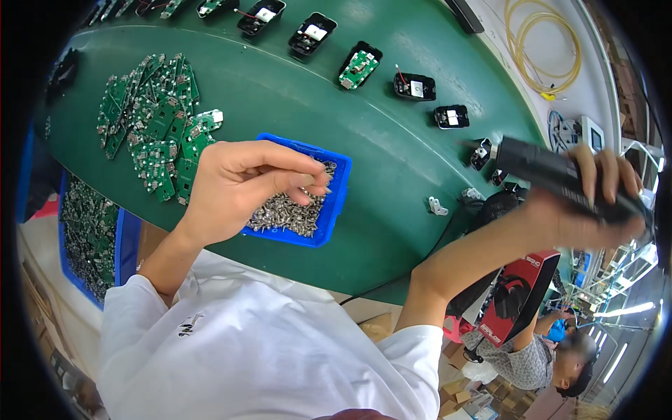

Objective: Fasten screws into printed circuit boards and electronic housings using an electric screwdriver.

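My left hand (238,182) hovers over a blue plastic tray (339,187) of small silver screws (285,218). Its thumb and fingertips are pinched together; whatever they hold, if anything, is too small to make out. On the right, my right hand (570,210) is wrapped round a black electric screwdriver (535,162), raised above the bench's edge with its tip toward the left. That hand is slightly blurred. Beyond the tip stands a small black housing (481,154), partly covered from view by the tool.
A heap of green circuit boards (157,119) lies left of the tray. Black housings (313,33), some holding boards, curve along the green bench (378,231). A blue bin (126,245) of boards stands lower left. Near a red box (518,297), another person (521,360) works lower right.
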Motion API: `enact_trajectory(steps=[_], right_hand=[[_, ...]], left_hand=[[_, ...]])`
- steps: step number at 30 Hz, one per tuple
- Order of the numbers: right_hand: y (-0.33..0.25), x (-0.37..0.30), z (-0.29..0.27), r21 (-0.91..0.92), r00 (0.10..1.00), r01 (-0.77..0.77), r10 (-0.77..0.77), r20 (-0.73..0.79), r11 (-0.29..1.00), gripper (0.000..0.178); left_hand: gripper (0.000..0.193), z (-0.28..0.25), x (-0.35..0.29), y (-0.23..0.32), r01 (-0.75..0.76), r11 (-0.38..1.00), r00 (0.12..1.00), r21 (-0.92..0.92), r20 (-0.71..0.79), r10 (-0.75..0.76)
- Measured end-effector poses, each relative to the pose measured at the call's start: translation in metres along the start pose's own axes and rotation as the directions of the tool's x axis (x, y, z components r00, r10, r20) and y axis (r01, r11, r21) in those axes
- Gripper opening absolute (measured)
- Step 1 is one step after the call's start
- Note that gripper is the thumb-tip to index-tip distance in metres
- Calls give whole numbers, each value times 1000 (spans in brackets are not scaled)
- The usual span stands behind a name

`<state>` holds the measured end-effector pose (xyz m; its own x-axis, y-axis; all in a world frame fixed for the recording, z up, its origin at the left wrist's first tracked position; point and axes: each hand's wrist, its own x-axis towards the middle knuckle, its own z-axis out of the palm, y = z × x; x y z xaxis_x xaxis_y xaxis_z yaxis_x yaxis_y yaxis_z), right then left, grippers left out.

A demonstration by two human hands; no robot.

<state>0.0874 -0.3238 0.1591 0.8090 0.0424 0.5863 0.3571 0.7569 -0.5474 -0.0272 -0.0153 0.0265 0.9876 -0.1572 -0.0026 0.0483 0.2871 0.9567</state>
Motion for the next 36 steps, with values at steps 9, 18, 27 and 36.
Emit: enact_trajectory(steps=[9, 18, 27, 36], right_hand=[[25, -55, 63, 65, 944, 75, -92, 316, 995, 58], [18, -58, 63, 138, 948, 70, -109, 300, 988, 39], [17, -51, 60, 238, 947, 21, -96, 308, 971, 34], [3, -55, 66, 16, 973, 107, -108, 204, 994, 29]], left_hand=[[16, 26, 4, 3, 160, 908, 977, -387, 190, -91], [17, 37, 2, -7, -20, 934, 970, -358, 221, 106], [18, 47, -4, -3, 167, 917, 947, -362, 319, -46], [29, 44, 1, 4, -286, 954, 915, 90, 321, 244]])
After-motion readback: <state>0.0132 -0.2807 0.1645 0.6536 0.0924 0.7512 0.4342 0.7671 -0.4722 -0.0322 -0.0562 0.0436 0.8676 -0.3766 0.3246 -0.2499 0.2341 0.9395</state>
